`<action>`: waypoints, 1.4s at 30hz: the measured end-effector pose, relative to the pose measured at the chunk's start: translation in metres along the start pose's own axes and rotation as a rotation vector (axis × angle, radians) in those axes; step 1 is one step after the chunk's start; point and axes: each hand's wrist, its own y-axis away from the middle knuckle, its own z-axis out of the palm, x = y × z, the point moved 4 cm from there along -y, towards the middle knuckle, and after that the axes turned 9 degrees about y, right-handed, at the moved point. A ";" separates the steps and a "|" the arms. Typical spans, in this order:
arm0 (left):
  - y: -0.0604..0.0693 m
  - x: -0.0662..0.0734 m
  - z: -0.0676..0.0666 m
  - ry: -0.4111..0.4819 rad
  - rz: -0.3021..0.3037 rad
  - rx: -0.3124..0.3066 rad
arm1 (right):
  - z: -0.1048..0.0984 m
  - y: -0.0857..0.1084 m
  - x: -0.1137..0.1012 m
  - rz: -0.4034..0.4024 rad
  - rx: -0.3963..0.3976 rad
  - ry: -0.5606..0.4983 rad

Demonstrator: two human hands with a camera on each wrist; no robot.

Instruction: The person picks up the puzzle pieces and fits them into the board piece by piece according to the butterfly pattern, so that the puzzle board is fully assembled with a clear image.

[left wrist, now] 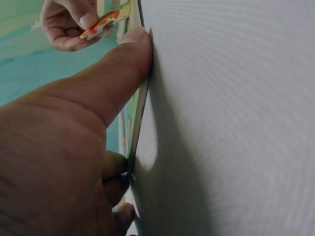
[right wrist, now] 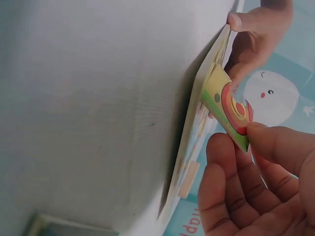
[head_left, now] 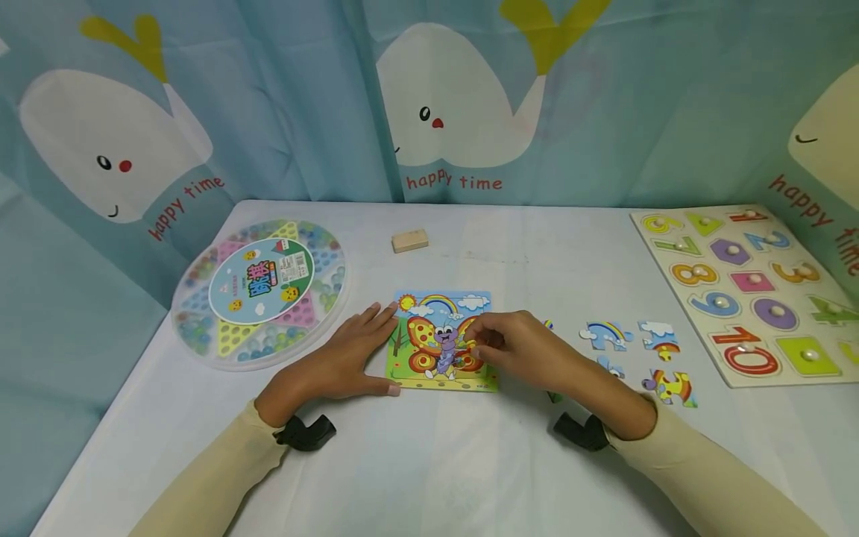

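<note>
A small butterfly jigsaw puzzle [head_left: 419, 379] lies flat on the white table. My left hand [head_left: 349, 354] rests at its left side, fingers spread and nearly straight, with the thumb [left wrist: 130, 61] touching the board's edge in the left wrist view. My right hand [head_left: 520, 347] is over the right part of the puzzle. Between its thumb and fingers it pinches a puzzle piece [right wrist: 234, 110] with a red and yellow swirl and a green edge. That piece is tilted, one end at the board; whether it is seated cannot be told.
Several loose puzzle pieces [head_left: 607, 335] lie right of the puzzle, partly behind my right forearm. A number-and-shape peg board [head_left: 684, 294] is at far right. A round Chinese checkers set [head_left: 262, 287] lies at left, and a small wooden block [head_left: 410, 241] behind the puzzle.
</note>
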 end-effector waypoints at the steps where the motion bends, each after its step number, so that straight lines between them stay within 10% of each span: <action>1: 0.000 0.000 0.000 0.000 0.003 -0.001 | 0.000 0.000 0.000 0.002 -0.005 0.002; 42: 0.000 -0.002 -0.001 -0.008 0.040 0.005 | 0.005 -0.010 0.008 0.065 -0.176 0.201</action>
